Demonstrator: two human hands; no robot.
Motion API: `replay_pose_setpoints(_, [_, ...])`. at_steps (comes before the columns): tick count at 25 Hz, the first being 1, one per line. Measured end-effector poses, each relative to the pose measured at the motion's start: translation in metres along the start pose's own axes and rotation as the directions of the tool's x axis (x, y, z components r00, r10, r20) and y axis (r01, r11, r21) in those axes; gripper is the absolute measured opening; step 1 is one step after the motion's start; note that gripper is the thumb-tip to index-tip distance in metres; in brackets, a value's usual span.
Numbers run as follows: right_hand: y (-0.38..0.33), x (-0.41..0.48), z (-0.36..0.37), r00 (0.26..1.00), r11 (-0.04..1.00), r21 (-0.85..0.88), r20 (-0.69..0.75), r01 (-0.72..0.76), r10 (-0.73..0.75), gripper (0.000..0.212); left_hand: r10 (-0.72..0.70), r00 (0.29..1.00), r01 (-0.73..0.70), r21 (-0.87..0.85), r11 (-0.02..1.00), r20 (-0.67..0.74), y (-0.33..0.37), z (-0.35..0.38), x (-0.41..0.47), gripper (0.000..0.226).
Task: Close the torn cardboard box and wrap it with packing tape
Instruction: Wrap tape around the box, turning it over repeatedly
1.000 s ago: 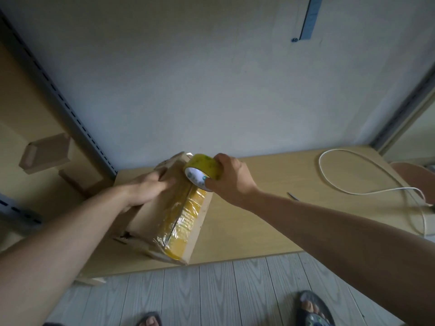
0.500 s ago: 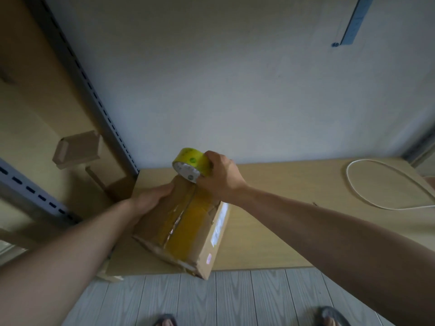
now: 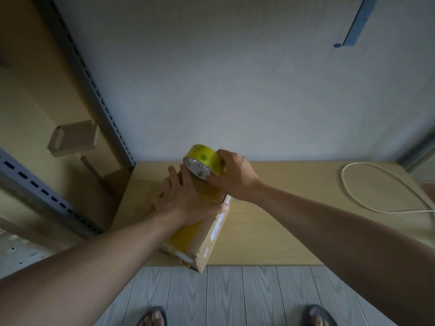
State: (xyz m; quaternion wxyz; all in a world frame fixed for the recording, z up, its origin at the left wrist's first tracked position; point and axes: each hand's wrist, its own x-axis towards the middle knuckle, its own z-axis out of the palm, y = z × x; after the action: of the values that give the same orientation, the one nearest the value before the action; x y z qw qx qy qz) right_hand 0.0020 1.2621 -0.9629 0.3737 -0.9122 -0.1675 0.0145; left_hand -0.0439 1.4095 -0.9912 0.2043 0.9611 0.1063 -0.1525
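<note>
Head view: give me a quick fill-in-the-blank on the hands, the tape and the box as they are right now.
1. The right hand grips the ____ roll at the far end of the box.
2. The left hand presses flat on top of the ____, not on the roll.
3. A ____ cable lies looped on the table, to the right of both hands.

Missing words: yellow; box; white.

Box on table edge, tape roll at its far end, cable right
</note>
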Motion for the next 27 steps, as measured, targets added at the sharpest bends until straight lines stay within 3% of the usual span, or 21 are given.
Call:
replay_pose_setpoints(6, [0.0, -0.009, -0.03, 0.999, 0.992, -0.119, 0.029, -0.036, 0.04, 0.022, 0.022, 0.999, -0.021, 0.025, 0.999, -0.04, -0.004, 0.008, 0.008, 0.15])
replay_pose_setpoints(12, [0.005, -0.034, -0.049, 0.997, 0.99, -0.129, 0.048, -0.061, 0.068, 0.017, 0.053, 0.996, -0.052, 0.021, 0.998, -0.065, -0.006, 0.013, 0.007, 0.144])
replay_pose_setpoints(17, [0.003, -0.043, -0.069, 0.994, 0.979, -0.175, 0.025, -0.103, 0.109, 0.038, 0.053, 0.998, -0.052, 0.026, 0.998, -0.045, -0.006, 0.008, 0.005, 0.143])
replay_pose_setpoints(20, [0.019, -0.051, -0.084, 0.99, 0.964, -0.226, -0.004, -0.139, 0.141, 0.014, 0.036, 0.999, -0.035, 0.065, 0.997, -0.005, -0.006, 0.006, 0.006, 0.143])
replay_pose_setpoints(27, [0.034, -0.074, -0.075, 0.984, 0.935, -0.319, 0.026, -0.156, 0.174, 0.018, 0.012, 0.999, -0.015, 0.067, 0.998, 0.046, 0.002, 0.001, 0.001, 0.126])
